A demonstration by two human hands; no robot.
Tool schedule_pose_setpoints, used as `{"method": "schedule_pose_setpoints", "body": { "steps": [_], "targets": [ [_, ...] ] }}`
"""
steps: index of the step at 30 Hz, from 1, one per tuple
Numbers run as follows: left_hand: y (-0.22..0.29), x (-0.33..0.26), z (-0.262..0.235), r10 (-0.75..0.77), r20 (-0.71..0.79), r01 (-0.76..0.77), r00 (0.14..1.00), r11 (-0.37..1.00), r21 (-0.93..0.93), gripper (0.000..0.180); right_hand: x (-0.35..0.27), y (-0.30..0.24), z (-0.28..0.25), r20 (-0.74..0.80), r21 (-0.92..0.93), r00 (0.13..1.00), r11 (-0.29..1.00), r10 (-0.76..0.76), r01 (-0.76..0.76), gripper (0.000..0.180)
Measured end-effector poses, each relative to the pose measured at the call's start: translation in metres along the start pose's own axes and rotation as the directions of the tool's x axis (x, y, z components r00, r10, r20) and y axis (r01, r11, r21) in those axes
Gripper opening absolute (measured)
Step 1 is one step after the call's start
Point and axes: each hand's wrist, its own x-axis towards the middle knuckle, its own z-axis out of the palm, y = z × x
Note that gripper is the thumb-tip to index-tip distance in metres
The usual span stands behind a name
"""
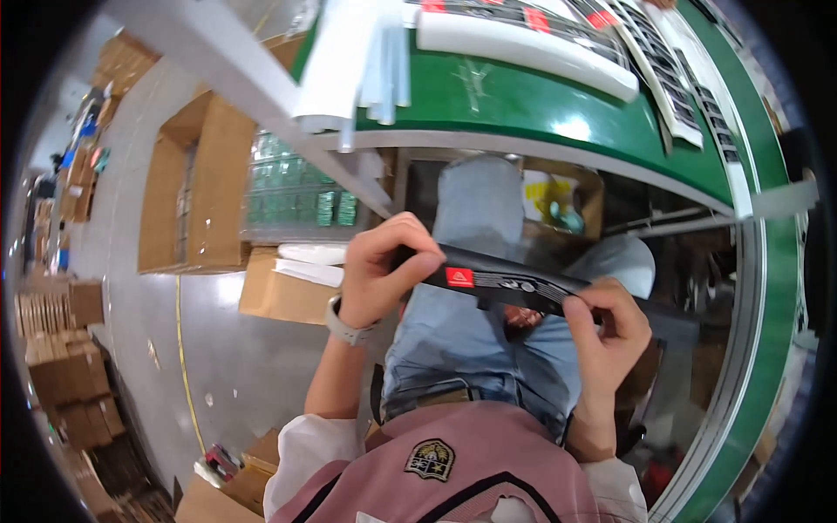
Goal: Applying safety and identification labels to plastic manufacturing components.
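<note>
The person sits with both forearms raised over the lap, holding a long black strip [501, 283] level above the blue-jeaned knees. The left hand [384, 270] curls over the strip's left end, thumb on top and fingers wrapped behind, its grip clenched around that end; a pale watch [342, 324] sits on that wrist. The right hand [610, 327] pinches the strip further along, fingertips bent in toward the thumb, so this grip too is closed on the strip.

A small red square label [459, 277] sits on the strip just right of the left thumb, with faint pale markings beside it, too small to make out.

Above, a green surface [540, 109] curves across the view, carrying a long white strip [523, 48] and several flat white strips with dark rows of marks and red tags [663, 78]. To the left, an open cardboard box [200, 183] stands on the grey floor, with a stack of greenish packets [296, 187] beside it and a smaller carton [279, 292] below. More brown cartons [65, 366] pile up at the far left.

The strip's right end disappears behind the right hand. A yellow-and-white item in the box under the surface is unclear.
</note>
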Motion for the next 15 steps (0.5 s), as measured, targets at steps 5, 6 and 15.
{"method": "schedule_pose_setpoints", "body": {
  "steps": [5,6,15],
  "targets": [
    [-0.003,0.004,0.014,-0.063,-0.031,0.064,0.998,0.997,0.048,0.015,-0.005,0.010,-0.006,-0.021,-0.044,0.998,0.997,-0.058,0.057,0.011],
    [-0.001,0.005,0.014,-0.068,-0.029,0.069,0.997,0.996,0.052,0.015,-0.005,0.011,-0.006,-0.022,-0.040,0.998,0.998,-0.053,0.052,0.011],
    [0.000,0.001,0.007,-0.044,0.071,0.030,0.996,0.982,0.186,0.019,-0.006,0.011,-0.005,-0.015,-0.033,0.991,0.990,-0.136,0.136,0.012]
  ]
}}
